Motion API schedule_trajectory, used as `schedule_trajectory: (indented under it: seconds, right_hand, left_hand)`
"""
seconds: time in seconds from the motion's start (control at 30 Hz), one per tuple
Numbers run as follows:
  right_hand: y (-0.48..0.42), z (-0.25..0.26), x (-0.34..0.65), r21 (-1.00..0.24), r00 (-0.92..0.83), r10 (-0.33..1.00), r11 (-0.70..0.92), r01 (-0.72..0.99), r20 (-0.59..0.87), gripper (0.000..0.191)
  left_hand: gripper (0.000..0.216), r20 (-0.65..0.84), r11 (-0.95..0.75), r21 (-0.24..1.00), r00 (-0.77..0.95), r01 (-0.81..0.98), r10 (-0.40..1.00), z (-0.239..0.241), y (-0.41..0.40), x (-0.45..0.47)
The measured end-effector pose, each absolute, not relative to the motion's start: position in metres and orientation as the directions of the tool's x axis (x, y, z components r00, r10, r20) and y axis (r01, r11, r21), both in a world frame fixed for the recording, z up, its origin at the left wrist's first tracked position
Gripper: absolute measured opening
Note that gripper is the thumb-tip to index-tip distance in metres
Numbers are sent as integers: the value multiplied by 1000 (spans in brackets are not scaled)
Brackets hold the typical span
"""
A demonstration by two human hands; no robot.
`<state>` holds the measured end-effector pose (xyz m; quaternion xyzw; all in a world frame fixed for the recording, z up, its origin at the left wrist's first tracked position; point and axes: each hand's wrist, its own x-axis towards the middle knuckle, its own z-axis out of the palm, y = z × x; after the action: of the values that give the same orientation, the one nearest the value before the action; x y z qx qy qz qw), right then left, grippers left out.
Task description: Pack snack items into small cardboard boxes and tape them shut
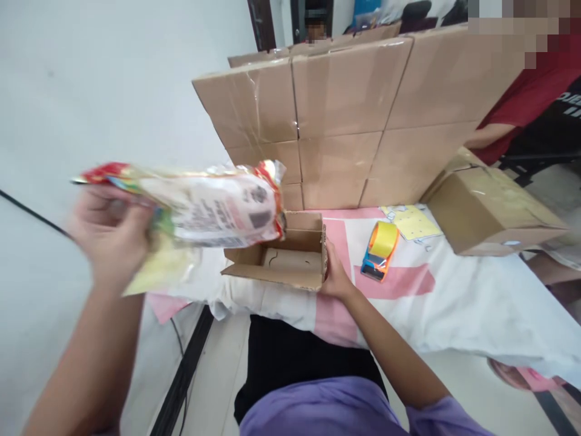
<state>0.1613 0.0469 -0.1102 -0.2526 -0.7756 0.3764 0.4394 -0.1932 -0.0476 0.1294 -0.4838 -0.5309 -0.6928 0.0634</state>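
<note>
The left hand (113,230) pinches a shiny, red-ended printed packet (218,209); the right hand (336,272) holds an open box (272,276).

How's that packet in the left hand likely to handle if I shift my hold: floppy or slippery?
The packet is probably not very floppy: held at one end by the left hand, it extends sideways without obvious droop, though motion blur makes that tentative. Its shiny wrapper may be slippery. The crinkled far end could crumple if squeezed.
</note>
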Motion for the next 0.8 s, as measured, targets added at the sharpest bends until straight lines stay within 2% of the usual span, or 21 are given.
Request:
schedule_trajectory:
  seconds: [0.07, 0.2, 0.3, 0.4, 0.47, 0.57, 0.73, 0.8]
  right_hand:
    - [47, -109, 161, -803, -480, 721, 594, 57, 500, 133]
    - [47, -105, 160, -815, -480, 720, 580, 20, 501, 130]
    - [45, -99, 159, -842, -516, 731, 538, 33, 447, 125]
    - [43, -92, 159, -844, -510, 738, 535, 44, 442, 128]
    - [41, -89, 160, -833, -489, 738, 552, 40, 466, 127]
    - [42, -90, 160, -834, -509, 730, 551, 44, 456, 123]
    - [48, -104, 159, -809, -474, 721, 587, 30, 505, 126]
    - [50, -110, 159, -795, -473, 709, 606, 27, 524, 129]
  left_hand:
    - [38, 733, -474, 676, -454, 564, 506, 102, -42, -167]
    - [32, 614, -431, 759, -314, 489, 724, 54, -18, -131]
    - [25, 542, -401, 730, -112, 553, 833, 46, -2, -124]
    - [23, 411, -381, 582, 145, 718, 900, 58, 1, -130]
    - [27, 329, -359, 500, 210, 788, 921, 65, -5, -134]
    - [32, 215, -287, 420, 213, 861, 953, 58, -17, -136]
    - [29, 41, -127, 107, 123, 986, 992, 28, -28, -135]
    - [30, 12, -130, 60, 129, 990, 992, 29, -32, -139]
